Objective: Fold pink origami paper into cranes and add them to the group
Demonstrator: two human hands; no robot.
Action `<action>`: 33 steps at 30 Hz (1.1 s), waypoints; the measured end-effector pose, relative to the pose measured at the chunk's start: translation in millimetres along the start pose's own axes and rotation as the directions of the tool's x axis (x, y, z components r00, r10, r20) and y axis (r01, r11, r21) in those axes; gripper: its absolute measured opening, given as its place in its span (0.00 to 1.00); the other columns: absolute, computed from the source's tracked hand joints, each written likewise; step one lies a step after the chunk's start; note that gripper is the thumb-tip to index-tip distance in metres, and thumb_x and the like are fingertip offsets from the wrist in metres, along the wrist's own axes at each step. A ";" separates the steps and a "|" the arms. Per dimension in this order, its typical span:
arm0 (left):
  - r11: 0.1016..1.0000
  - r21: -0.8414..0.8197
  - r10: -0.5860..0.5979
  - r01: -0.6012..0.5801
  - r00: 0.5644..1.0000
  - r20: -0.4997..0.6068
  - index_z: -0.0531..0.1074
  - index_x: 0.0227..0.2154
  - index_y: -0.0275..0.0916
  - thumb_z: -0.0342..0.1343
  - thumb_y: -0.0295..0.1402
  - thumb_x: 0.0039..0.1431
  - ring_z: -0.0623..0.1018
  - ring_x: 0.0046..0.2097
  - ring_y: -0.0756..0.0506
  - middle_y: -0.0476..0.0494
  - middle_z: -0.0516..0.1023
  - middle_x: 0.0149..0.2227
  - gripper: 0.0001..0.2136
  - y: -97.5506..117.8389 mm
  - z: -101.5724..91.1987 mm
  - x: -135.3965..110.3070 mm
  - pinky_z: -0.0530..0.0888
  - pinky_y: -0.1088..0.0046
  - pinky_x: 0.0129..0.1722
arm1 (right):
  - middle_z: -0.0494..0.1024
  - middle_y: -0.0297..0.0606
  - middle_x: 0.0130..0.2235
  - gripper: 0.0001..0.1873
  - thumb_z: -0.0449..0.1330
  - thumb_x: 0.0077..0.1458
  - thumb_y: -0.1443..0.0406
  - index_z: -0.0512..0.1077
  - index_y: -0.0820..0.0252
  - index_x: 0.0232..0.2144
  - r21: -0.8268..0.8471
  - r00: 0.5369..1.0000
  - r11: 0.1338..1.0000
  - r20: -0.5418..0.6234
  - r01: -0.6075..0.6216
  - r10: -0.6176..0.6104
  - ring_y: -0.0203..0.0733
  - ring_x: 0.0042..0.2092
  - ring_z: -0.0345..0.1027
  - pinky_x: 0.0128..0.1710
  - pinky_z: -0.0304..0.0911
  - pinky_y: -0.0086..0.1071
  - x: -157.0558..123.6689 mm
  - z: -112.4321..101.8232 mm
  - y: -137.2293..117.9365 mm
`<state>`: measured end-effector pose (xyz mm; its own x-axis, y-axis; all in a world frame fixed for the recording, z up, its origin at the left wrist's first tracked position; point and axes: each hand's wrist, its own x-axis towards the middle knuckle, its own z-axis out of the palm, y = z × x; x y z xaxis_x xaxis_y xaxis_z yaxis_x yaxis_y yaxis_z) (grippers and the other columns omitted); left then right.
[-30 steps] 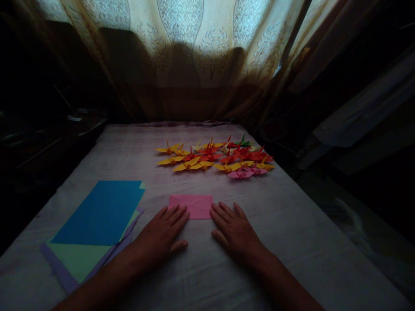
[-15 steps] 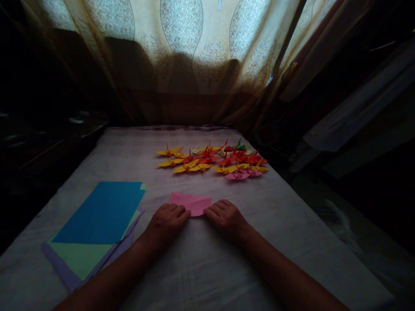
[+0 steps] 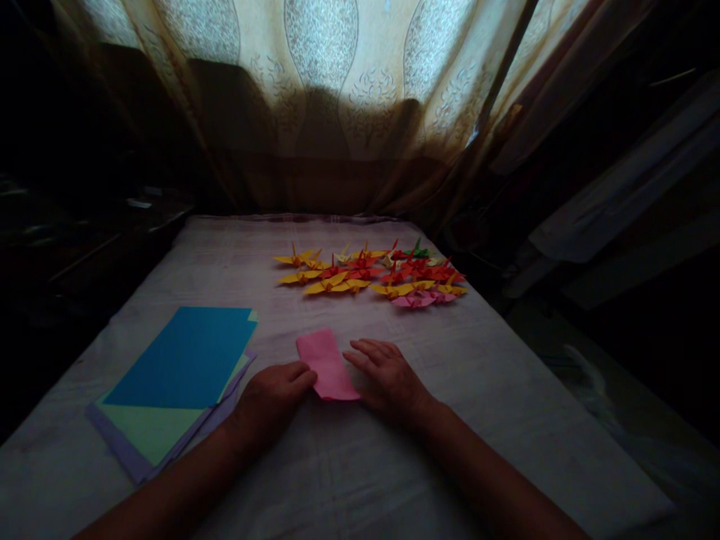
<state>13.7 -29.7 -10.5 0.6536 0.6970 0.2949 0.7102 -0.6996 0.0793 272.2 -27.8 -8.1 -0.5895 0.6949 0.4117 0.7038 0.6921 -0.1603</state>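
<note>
A folded pink paper [image 3: 327,364] lies lengthwise on the cloth-covered table [image 3: 506,390] between my hands. My left hand [image 3: 270,401] rests at its near left edge, fingers curled, the fingertips touching the paper. My right hand [image 3: 388,375] lies flat at the paper's right edge with fingers stretched out toward it. Beyond them several folded paper cranes [image 3: 374,276] in yellow, red, pink and green sit in rows.
A stack of coloured sheets [image 3: 174,382], blue on top with green and lilac below, lies at the left. Patterned curtains [image 3: 337,97] hang behind the table. Dark furniture stands to the left and right.
The pink paper has been turned from lying crosswise to lying lengthwise. My right hand has opened flat beside it; my left hand has drawn back slightly.
</note>
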 end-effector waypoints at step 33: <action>0.988 0.041 -0.144 0.151 0.981 -0.131 0.74 0.48 0.41 0.46 0.31 0.66 0.64 0.63 0.35 0.36 0.65 0.63 0.14 -8.7 14.4 5.9 0.68 0.52 0.56 | 0.77 0.43 0.51 0.08 0.60 0.57 0.65 0.75 0.58 0.26 0.104 0.845 0.843 -0.029 -0.528 0.533 0.55 0.60 0.60 0.59 0.51 0.52 36.1 37.3 -32.0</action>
<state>15.2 -17.2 -23.2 0.5044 0.7641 0.4022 0.8109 -0.5792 0.0835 213.6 -17.6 -21.6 -0.1112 0.9509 0.2888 0.8633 0.2364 -0.4458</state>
